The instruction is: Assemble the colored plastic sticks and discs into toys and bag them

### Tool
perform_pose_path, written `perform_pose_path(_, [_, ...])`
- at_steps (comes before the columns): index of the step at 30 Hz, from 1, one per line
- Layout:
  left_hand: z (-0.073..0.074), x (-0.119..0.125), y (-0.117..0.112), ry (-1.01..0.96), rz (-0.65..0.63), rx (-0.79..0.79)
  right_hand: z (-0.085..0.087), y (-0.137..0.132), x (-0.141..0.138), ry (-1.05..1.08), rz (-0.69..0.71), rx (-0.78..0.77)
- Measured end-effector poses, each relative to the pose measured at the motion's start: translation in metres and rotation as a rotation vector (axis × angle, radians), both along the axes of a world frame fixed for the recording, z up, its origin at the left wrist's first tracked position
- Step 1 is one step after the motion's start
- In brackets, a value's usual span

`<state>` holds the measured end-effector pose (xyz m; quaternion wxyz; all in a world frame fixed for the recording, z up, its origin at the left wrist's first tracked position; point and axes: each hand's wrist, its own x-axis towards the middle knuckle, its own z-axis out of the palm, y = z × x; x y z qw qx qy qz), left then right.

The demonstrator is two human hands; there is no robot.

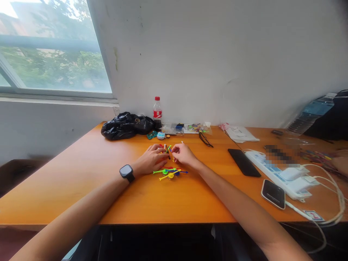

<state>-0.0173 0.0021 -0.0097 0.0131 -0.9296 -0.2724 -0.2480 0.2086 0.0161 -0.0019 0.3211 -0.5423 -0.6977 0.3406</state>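
Small plastic arrow spinners lie around my hands on the wooden table. My left hand (152,158), wearing a dark smartwatch (126,171), has its fingertips closed at a black arrow (168,152). Close beside it, my right hand (185,155) is pinched; what lies between its fingers is too small and covered to name. Loose coloured pieces show partly behind and between the fingers. Nearer me stand a green arrow spinner (164,171) and a yellow arrow spinner (170,175), with a blue arrow (184,172) and a red one partly hidden behind them.
Along the wall are a black plastic bag (123,127), a cola bottle (157,112), a round tin (161,135) and a bag of pieces (197,128). On the right lie a phone (244,162), a power strip (268,168) with cables, and another person's hand (341,161).
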Motion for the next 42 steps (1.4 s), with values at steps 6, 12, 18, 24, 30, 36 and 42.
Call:
perform_pose_path(6, [0.001,0.001,-0.001,-0.016,-0.002,-0.019,-0.002,0.000,-0.005,0.201,-0.015,-0.145])
perform_pose_path(12, [0.001,0.000,0.000,-0.017,-0.001,-0.018,-0.009,0.005,-0.002,0.244,-0.048,-0.137])
perform_pose_path(18, [0.001,0.000,0.000,-0.024,-0.008,-0.019,-0.004,0.005,-0.002,0.357,-0.064,-0.220])
perform_pose_path(24, [0.001,0.000,0.000,-0.025,-0.004,-0.017,0.009,-0.002,-0.004,0.494,-0.105,-0.319])
perform_pose_path(30, [0.002,0.000,-0.001,-0.017,-0.006,-0.013,0.014,0.001,-0.002,0.570,-0.148,-0.350])
perform_pose_path(36, [-0.001,-0.001,0.002,-0.024,-0.010,-0.010,0.006,0.003,-0.001,0.351,-0.187,-0.075])
perform_pose_path(42, [0.000,0.000,0.001,-0.014,-0.013,-0.009,0.004,-0.009,-0.001,-0.396,-0.064,0.446])
